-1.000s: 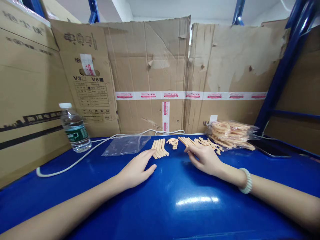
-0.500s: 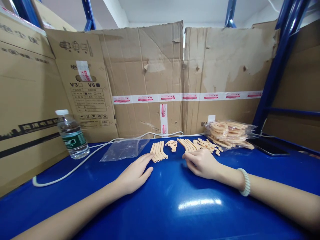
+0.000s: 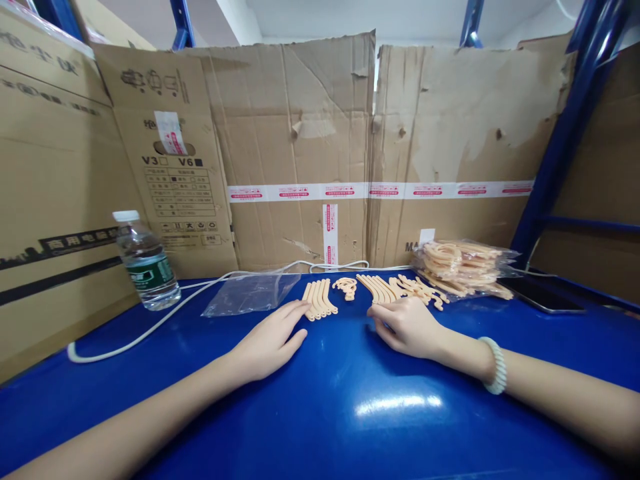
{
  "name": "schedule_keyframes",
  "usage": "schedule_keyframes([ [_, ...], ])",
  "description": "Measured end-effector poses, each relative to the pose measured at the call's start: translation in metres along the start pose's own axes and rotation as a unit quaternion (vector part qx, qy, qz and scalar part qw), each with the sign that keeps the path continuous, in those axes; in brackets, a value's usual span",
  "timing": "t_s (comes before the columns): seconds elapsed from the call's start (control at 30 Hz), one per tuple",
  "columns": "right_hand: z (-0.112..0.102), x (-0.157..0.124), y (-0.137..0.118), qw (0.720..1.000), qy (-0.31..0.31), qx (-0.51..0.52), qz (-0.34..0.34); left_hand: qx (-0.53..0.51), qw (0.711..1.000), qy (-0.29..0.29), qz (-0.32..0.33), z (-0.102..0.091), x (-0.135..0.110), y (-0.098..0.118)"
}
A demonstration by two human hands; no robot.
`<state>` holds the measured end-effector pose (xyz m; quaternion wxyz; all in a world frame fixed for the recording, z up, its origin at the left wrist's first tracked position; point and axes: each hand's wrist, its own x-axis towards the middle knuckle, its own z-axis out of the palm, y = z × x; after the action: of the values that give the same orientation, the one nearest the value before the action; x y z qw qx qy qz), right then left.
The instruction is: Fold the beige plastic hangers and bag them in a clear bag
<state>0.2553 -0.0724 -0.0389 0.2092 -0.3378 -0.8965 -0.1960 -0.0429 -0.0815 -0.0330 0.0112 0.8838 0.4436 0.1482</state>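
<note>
My left hand [image 3: 270, 340] lies on the blue table with its fingers stretched out. Its fingertips touch the near left side of a row of curved beige plastic strips [image 3: 320, 300], which have small holes at their near ends. My right hand [image 3: 410, 328] is curled, fingers bent towards the thumb, at the near end of a second row of beige strips [image 3: 376, 289]. Whatever its fingertips may hold is hidden. Between the two rows lies a small group of curled beige pieces [image 3: 346, 288]. Beyond my right hand lie loose, smaller beige pieces [image 3: 420, 289].
A clear plastic bag [image 3: 250, 295] lies left of the strips, with a white cable [image 3: 150, 333] running past it. A water bottle [image 3: 147, 267] stands at left. Bagged beige parts [image 3: 465, 267] and a phone [image 3: 547, 295] sit at right. Cardboard panels [image 3: 295, 153] wall the back.
The camera view has shifted slightly. Both hands stay in the same places by the strips, and the pieces keep their layout.
</note>
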Motion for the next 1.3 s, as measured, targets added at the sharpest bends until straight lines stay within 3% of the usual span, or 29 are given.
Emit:
schedule_keyframes([
  [0.7, -0.001, -0.001, -0.001, 1.0, -0.028, 0.001, 0.01, 0.008, 1.0, 0.017, 0.02, 0.004, 0.0, -0.003],
  [0.83, -0.004, 0.001, -0.001, 1.0, 0.004, 0.021, 0.022, 0.01, 0.999, 0.021, 0.022, 0.005, 0.0, -0.003],
  [1.0, -0.007, 0.01, 0.007, 0.993, 0.043, 0.068, 0.087, 0.029, 0.999, 0.017, 0.029, 0.002, 0.001, -0.002],
  [1.13, -0.008, 0.03, 0.02, 0.982, 0.017, 0.144, 0.121, 0.043, 0.998, 0.017, 0.042, -0.003, 0.003, -0.004],
  [1.3, -0.008, 0.066, 0.04, 0.972, -0.079, 0.197, 0.104, 0.042, 0.997, 0.028, 0.059, -0.003, 0.004, -0.01],
])
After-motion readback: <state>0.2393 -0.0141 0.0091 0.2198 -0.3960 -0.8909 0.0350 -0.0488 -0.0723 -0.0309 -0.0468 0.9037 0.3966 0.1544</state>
